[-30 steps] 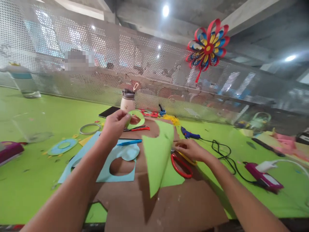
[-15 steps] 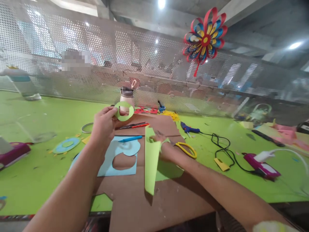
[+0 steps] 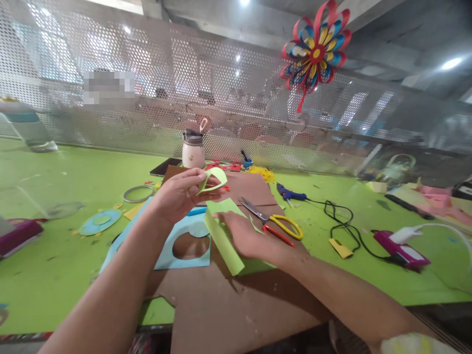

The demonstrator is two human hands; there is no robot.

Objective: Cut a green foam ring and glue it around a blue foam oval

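The green counter [image 3: 110, 172] carries all items. The brown cardboard [image 3: 250, 309] lies on it and extends past the near edge. On the cardboard, to my left, is the blue sheet [image 3: 164, 258] with an oval opening. To its right is the green sheet [image 3: 221, 241], bent, one long flap tilted up. My right grip [image 3: 239, 233] touches this sheet, fingers over it; I cannot tell whether it is closed on the paper. The bottle [image 3: 192, 152] stands upright beyond my hands. The scissors [image 3: 263, 216] lie just right of my right grip, blades pointing away from me. The glue gun [image 3: 285, 191] rests farther right. My left grip [image 3: 180, 194] pinches the green ring [image 3: 220, 175], raised above the cardboard. The blue pen [image 3: 197, 211] is partly hidden.
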